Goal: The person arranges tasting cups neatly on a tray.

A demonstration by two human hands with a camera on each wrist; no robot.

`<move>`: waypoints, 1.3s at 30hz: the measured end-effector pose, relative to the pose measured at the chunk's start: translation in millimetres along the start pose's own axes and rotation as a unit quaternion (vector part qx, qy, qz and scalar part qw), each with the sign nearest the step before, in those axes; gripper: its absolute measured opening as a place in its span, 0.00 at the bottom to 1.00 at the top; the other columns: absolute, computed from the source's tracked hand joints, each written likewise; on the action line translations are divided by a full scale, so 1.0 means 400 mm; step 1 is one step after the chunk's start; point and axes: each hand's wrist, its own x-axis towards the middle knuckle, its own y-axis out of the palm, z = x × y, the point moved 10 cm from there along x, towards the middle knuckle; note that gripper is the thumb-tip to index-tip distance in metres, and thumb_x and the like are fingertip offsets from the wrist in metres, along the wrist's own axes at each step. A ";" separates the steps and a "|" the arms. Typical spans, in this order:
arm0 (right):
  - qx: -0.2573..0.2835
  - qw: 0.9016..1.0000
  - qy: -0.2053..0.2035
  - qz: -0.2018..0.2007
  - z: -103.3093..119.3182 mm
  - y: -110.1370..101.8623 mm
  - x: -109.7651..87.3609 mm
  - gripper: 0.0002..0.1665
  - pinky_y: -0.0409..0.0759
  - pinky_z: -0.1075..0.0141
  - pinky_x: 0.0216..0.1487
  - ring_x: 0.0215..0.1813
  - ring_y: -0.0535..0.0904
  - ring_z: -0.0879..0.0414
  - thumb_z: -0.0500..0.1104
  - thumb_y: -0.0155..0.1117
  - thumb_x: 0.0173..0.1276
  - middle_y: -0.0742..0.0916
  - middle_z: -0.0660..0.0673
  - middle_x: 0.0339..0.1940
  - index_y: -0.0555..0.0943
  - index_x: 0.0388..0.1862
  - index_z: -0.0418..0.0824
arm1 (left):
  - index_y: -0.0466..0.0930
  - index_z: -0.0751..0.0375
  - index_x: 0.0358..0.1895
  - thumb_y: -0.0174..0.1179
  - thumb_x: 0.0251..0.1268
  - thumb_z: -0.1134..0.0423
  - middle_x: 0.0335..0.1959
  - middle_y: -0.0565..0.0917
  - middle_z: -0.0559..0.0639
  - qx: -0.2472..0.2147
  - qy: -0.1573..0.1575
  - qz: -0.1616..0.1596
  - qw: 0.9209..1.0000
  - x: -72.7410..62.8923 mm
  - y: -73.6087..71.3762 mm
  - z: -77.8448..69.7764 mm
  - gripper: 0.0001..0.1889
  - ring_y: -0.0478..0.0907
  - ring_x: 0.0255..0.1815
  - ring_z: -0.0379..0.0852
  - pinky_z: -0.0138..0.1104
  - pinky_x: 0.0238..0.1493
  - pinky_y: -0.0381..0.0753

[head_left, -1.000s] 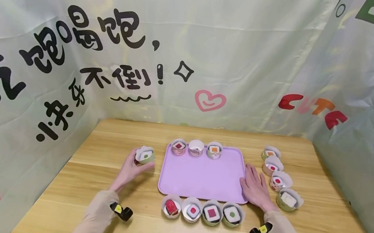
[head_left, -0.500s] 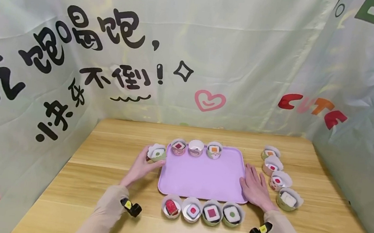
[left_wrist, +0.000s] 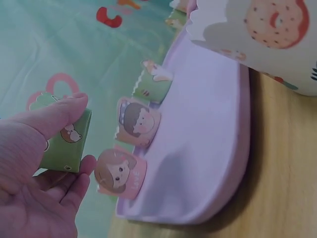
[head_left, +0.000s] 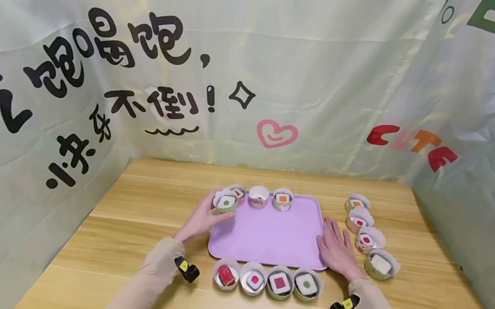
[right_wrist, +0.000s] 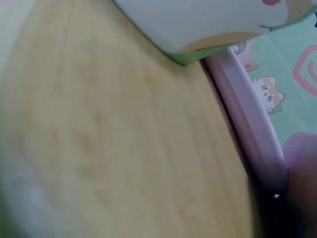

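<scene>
My left hand (head_left: 201,219) grips a green paper cup (head_left: 228,208) holding a white sushi roll piece with a green centre. In the left wrist view the thumb and fingers pinch this cup's green wall (left_wrist: 62,151) from opposite sides. The cup hangs over the left back part of a lilac tray (head_left: 275,234). Behind it, a pink cup (head_left: 240,191) is partly covered in the head view. Two more cups stand along the tray's back edge, a white one (head_left: 258,197) and a green one (head_left: 283,199). My right hand (head_left: 337,249) lies with straight fingers against the tray's right edge.
Several filled cups (head_left: 280,282) stand in a row along the tray's front edge. Right of my right hand, another line of cups (head_left: 365,240) runs from back to front on the wooden table (head_left: 157,185). A printed curtain (head_left: 329,82) borders the back and sides.
My left hand has carried the green cup rightward from the table to over the tray's left back corner, partly covering the pink cup. My right hand has stayed in place.
</scene>
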 end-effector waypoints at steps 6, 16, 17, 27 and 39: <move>0.001 1.000 0.000 0.000 0.000 0.000 0.000 0.36 0.36 0.34 0.79 0.82 0.45 0.29 0.45 0.39 0.82 0.54 0.26 0.81 0.50 0.79 0.25 | 0.69 0.58 0.68 0.74 0.57 0.62 0.64 0.79 0.58 0.010 0.009 0.015 1.000 0.019 0.026 -0.029 0.35 0.76 0.67 0.56 0.52 0.73 0.71; -0.001 1.000 0.000 0.000 -0.004 0.005 0.000 0.36 0.36 0.34 0.79 0.82 0.45 0.30 0.45 0.39 0.82 0.54 0.26 0.81 0.50 0.79 0.25 | 0.69 0.57 0.68 0.74 0.56 0.61 0.65 0.78 0.56 0.019 0.030 0.037 0.999 0.050 0.071 -0.070 0.36 0.75 0.68 0.54 0.50 0.73 0.71; -0.001 1.000 0.000 -0.002 -0.003 0.004 0.000 0.36 0.37 0.34 0.79 0.82 0.45 0.29 0.45 0.39 0.82 0.55 0.26 0.81 0.50 0.79 0.24 | 0.69 0.57 0.68 0.74 0.57 0.61 0.64 0.78 0.56 0.021 0.035 0.039 0.998 0.052 0.075 -0.074 0.36 0.75 0.68 0.54 0.50 0.73 0.72; -0.003 1.000 0.000 -0.003 0.002 -0.001 -0.002 0.36 0.37 0.34 0.79 0.82 0.46 0.30 0.45 0.39 0.82 0.55 0.27 0.81 0.51 0.79 0.24 | 0.70 0.58 0.68 0.76 0.55 0.61 0.62 0.80 0.56 0.047 0.069 0.043 0.996 0.087 0.106 -0.123 0.36 0.78 0.63 0.52 0.46 0.66 0.77; -0.004 1.000 0.000 -0.007 0.001 -0.003 0.000 0.36 0.37 0.34 0.79 0.82 0.47 0.30 0.44 0.40 0.81 0.56 0.27 0.81 0.51 0.79 0.24 | 0.71 0.57 0.66 0.76 0.55 0.57 0.61 0.81 0.55 0.097 0.098 0.056 0.989 0.139 0.155 -0.184 0.35 0.79 0.60 0.52 0.46 0.63 0.77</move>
